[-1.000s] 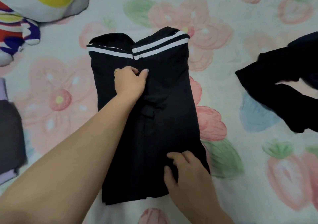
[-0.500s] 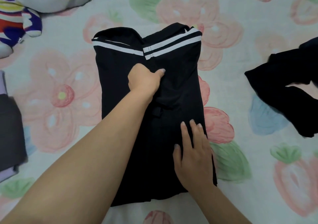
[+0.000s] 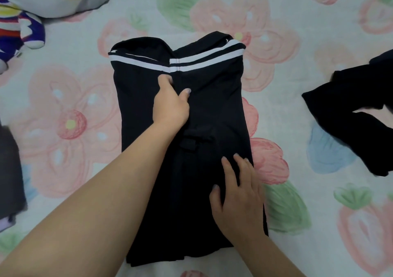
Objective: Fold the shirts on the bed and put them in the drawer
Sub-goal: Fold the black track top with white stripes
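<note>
The black white-striped shirt point(image 3: 214, 106) lies mid-frame on the floral bed point(image 3: 319, 43). The left hand point(image 3: 170, 106) pinches its cloth just below the stripes; the right hand point(image 3: 238, 193) presses flat, fingers straight, on its lower right.

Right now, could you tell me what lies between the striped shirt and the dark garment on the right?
Only bare flowered bedsheet, as the head view shows.
</note>
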